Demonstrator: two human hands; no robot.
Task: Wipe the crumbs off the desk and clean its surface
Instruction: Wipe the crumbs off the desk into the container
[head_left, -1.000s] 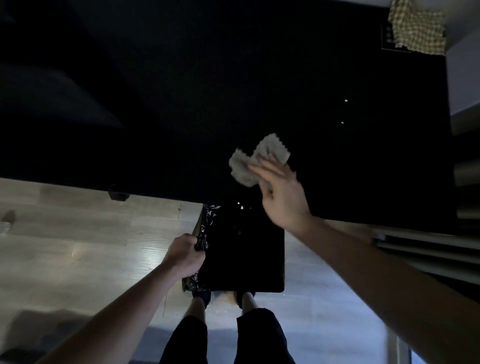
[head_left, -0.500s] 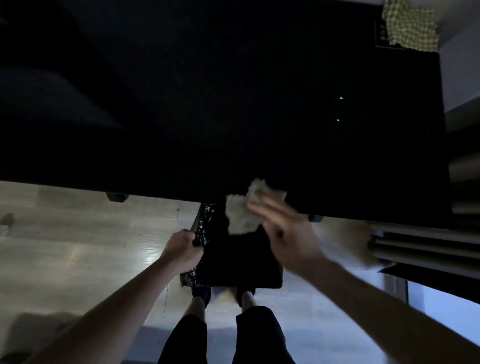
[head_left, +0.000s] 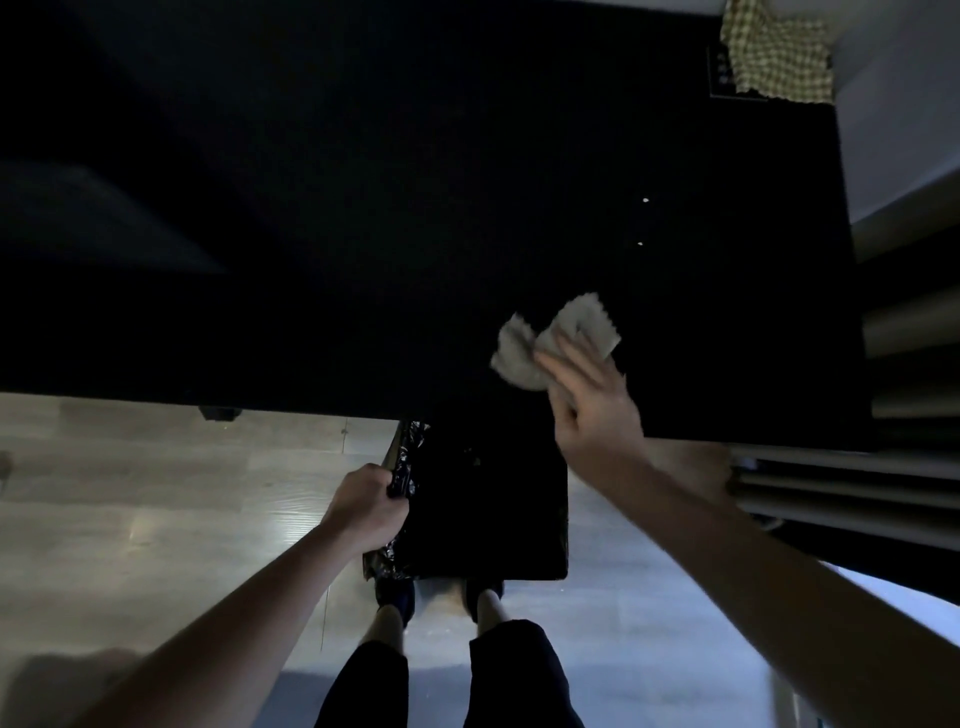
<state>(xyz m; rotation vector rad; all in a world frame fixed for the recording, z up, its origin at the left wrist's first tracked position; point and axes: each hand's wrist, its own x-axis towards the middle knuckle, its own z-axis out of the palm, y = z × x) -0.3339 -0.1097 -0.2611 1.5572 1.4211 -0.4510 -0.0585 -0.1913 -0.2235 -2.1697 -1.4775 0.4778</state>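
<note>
Two crumbs (head_left: 645, 200) dot the dark worktop (head_left: 363, 208). The right hand (head_left: 592, 410) presses one cloth (head_left: 524, 348) flat-fingered near its front edge. The left hand (head_left: 369, 506) grips one bin (head_left: 519, 519) below.

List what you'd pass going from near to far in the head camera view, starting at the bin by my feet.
Bin held below the desk edge → gray cloth under the right hand → two crumbs → checkered cloth at the far corner.

No readable text, label, brand or number showing anywhere; small marks on dark panel (head_left: 721, 73) at far table corner staying illegible.
</note>
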